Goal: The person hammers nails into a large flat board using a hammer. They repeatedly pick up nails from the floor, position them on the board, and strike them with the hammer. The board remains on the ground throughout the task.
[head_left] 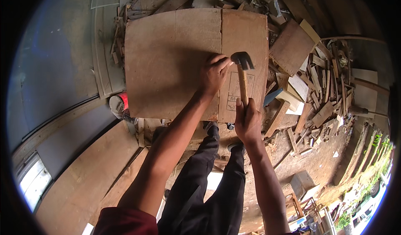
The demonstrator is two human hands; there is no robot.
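A claw hammer (243, 82) with a wooden handle and dark head is gripped by my right hand (248, 122), head pointing away from me. The head hangs just right of my left hand (214, 74), close to its fingertips. Those fingers are pinched together over the seam between a wide plywood panel (167, 64) and a narrower plywood strip (244, 28). Whatever sits in the pinch is too small to make out. Printed marks show on the strip, partly behind the hammer handle and my right hand.
Scrap wood pieces (326, 84) lie heaped to the right, with a square board (294, 47) leaning among them. At the left stand a red and grey container (121, 102), large grey sheets (54, 64) and a long plywood sheet (90, 172). My legs (188, 180) are below the panel.
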